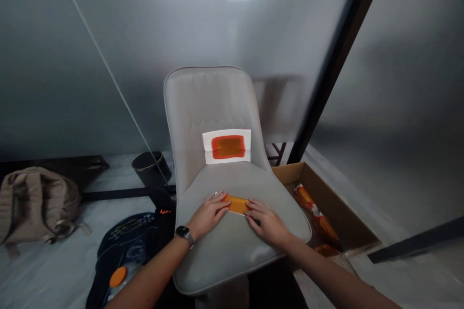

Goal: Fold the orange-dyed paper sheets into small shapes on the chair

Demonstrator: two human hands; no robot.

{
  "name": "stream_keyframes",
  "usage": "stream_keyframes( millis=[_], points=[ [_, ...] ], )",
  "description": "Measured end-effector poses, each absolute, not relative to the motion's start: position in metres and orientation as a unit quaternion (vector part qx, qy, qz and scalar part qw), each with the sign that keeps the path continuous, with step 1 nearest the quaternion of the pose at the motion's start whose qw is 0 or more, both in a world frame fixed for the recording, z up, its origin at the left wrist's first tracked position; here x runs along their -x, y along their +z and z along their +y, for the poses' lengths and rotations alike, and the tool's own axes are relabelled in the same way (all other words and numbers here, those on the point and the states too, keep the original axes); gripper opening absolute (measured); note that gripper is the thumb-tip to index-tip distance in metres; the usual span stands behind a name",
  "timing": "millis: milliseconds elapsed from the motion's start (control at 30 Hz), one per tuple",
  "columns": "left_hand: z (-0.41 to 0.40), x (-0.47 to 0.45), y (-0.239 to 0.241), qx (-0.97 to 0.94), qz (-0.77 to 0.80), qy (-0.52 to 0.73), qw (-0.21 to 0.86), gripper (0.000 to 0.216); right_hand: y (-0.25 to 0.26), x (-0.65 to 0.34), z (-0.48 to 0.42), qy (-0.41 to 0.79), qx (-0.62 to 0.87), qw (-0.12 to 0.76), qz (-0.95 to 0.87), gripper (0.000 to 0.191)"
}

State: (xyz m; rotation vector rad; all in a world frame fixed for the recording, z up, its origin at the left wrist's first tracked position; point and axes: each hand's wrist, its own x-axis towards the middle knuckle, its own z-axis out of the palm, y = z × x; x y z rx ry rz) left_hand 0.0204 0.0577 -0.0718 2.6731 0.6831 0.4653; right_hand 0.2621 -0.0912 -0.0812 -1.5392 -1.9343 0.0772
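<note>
A small orange paper piece lies flat on the seat of a pale grey chair. My left hand, with a watch on its wrist, presses its fingertips on the paper's left end. My right hand presses on the right end. Both hands lie fairly flat, fingers together on the paper. A white sheet with an orange rectangle leans against the chair's backrest.
An open cardboard box with orange folded items sits on the floor at right. On the left floor are a tan backpack, a black round bin and a dark bag with an orange-capped bottle. Frosted glass walls stand behind.
</note>
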Motion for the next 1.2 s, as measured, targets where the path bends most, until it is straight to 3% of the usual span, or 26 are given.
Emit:
stream_keyframes(
  millis=[233, 367, 500, 800, 1200],
  points=[
    [0.061, -0.02, -0.071, -0.935, 0.31, 0.117, 0.126, 0.061, -0.036, -0.238, -0.057, 0.094, 0.669, 0.21, -0.707, 0.026],
    [0.063, -0.018, -0.07, -0.926, 0.352, 0.104, 0.092, 0.062, -0.03, -0.227, -0.021, 0.149, 0.658, 0.152, -0.723, 0.062],
    [0.064, -0.016, -0.072, -0.92, 0.366, 0.102, 0.095, 0.067, -0.034, -0.231, -0.004, 0.192, 0.646, 0.106, -0.732, 0.07],
    [0.06, -0.015, -0.064, -0.874, 0.457, 0.099, 0.132, 0.099, -0.045, -0.248, -0.042, 0.16, 0.695, 0.115, -0.692, 0.066],
    [0.055, -0.022, -0.054, -0.858, 0.487, 0.046, 0.155, 0.101, -0.054, -0.294, -0.117, 0.182, 0.798, 0.126, -0.56, 0.068]
  ],
)
